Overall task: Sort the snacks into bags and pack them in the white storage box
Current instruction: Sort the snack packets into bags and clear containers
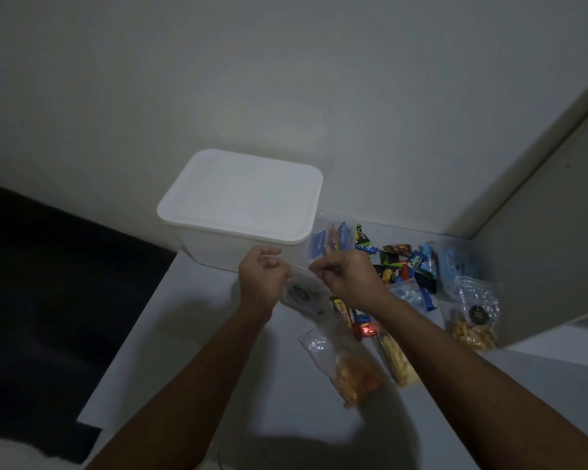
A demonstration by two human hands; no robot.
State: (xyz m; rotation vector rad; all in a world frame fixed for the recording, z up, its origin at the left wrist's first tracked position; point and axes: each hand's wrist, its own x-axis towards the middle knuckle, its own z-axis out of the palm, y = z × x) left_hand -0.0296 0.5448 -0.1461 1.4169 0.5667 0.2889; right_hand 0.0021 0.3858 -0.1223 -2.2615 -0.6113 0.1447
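Observation:
The white storage box [238, 205] stands on the white table with its lid on. Just in front of it, my left hand [262, 279] and my right hand [348, 278] both pinch the top edge of a clear zip bag [302, 295] that hangs between them; dark round things show through it. A pile of wrapped candies [398, 262] lies to the right of the box. Filled clear bags lie nearer me: one with orange snacks [350, 371], one with pale yellow sticks [398, 361], one with nuts [474, 320].
The white table [218, 368] ends at its left edge, with a dark surface [48, 300] beyond. A wall rises behind the box, and a grey panel [540, 232] closes the right side. A bag with blue wrappers [457, 262] lies by the corner.

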